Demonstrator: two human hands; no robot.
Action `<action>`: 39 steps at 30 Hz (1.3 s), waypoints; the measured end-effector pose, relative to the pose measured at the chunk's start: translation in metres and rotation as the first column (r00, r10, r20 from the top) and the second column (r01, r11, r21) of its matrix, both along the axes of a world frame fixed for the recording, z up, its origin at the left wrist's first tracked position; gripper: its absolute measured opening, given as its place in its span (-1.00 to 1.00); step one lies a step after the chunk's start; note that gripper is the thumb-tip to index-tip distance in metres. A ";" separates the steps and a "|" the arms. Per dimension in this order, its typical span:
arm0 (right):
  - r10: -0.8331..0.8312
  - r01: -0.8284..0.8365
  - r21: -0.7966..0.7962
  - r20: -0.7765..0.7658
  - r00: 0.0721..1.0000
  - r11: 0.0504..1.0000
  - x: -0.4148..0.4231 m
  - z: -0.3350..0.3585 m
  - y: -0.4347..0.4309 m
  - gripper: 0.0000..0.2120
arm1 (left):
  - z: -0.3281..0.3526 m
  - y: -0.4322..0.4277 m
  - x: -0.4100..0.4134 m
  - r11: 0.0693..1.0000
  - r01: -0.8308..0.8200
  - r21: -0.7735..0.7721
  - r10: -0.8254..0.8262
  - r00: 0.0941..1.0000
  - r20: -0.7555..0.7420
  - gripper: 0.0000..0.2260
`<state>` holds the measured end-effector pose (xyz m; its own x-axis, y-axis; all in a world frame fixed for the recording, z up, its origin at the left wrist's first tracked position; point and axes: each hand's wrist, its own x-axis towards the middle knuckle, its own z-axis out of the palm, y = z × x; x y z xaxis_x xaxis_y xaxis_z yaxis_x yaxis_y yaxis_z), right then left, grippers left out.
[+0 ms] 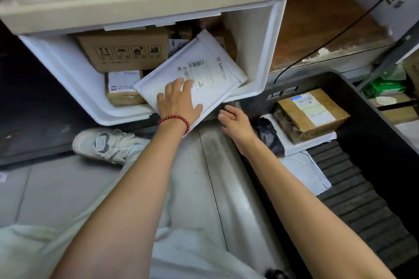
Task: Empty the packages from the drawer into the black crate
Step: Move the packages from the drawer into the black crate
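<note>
White padded mailer [192,79] under left hand [179,102], atop drawer [260,52].

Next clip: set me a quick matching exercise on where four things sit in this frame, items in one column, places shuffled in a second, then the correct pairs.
Items
1. white padded mailer
2. box with handling symbols
3. taped brown box
4. red bead bracelet

Places
A. inside the black crate
B. around the left wrist
C. at the back of the drawer
D. slanted over the drawer's front edge, under the left hand

Pairs: 1-D, 2-C, 3-A, 4-B
</note>
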<state>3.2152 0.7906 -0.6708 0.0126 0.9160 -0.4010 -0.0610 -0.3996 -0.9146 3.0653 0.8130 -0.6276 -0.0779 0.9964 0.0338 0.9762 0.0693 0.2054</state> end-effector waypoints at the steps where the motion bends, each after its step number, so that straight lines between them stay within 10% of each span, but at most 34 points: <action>1: 0.028 -0.028 -0.002 -0.026 0.999 1.000 -0.010 0.001 0.004 -0.61 | 0.001 0.003 -0.005 1.000 -0.029 0.011 0.029 0.999 0.017 -0.41; 11: -0.141 0.123 -0.101 -0.201 0.969 0.987 -0.040 0.014 0.000 -0.66 | 0.012 0.011 -0.048 0.921 -0.383 -0.067 0.386 0.883 0.268 -0.24; 25: -0.201 0.188 -0.072 -0.308 0.930 0.979 0.029 0.034 -0.076 -0.66 | 0.023 -0.063 0.017 0.977 0.021 -0.212 0.031 0.971 0.237 -0.32; 39: -0.012 0.089 0.081 -0.670 0.742 0.993 0.041 0.066 -0.089 -0.53 | 0.058 -0.074 0.055 0.990 0.019 -0.141 0.040 0.914 0.403 -0.09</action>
